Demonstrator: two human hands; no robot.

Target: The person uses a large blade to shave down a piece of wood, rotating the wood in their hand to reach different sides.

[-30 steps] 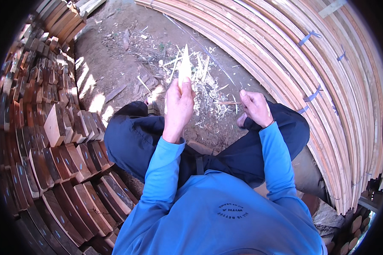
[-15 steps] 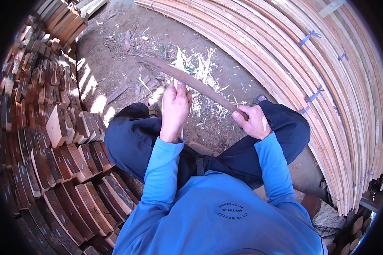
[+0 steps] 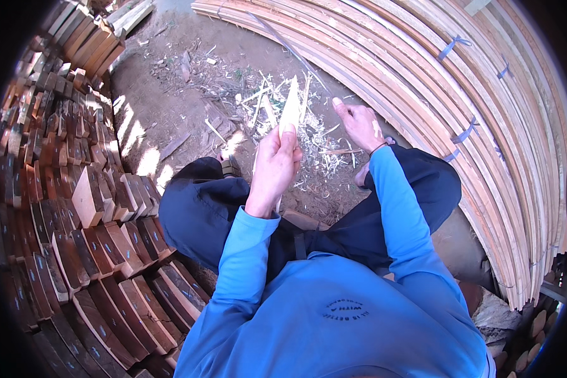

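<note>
Here, pale, sharp-tipped wood [image 3: 290,108]

Left hand [image 3: 275,162] gripped a pale wood piece [image 3: 290,112], pointed end away from the body. Right hand [image 3: 361,128], apart from it, held a long thin blade [image 3: 290,47], seen edge-on, slanting to the upper left. Pale shavings [image 3: 315,140] littered the earth [image 3: 148,88] beyond. Stacked brown blocks [image 3: 101,252] stood at left; long boards [image 3: 384,69], bound with blue ties [image 3: 453,46], lay at right.
</note>
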